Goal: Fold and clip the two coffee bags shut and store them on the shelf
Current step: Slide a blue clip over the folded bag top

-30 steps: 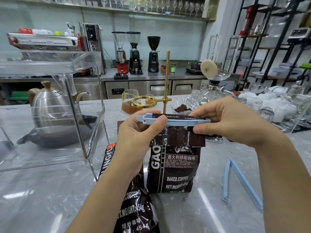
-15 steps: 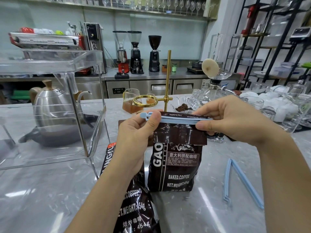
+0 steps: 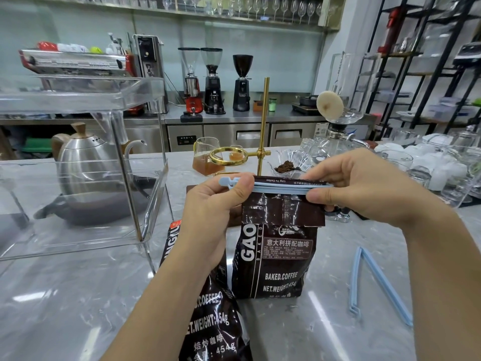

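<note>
Coffee bag: "GAO", "BAKED.COFFEE"

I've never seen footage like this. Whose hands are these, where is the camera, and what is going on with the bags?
No machine here: a person wears a camera on the head, looking down at both hands. The left hand and right hand pinch a blue clip across the folded top of an upright coffee bag on the marble counter. A second coffee bag lies nearer, unclipped. A spare clip lies open to the right. The clear shelf stands at left.
</note>
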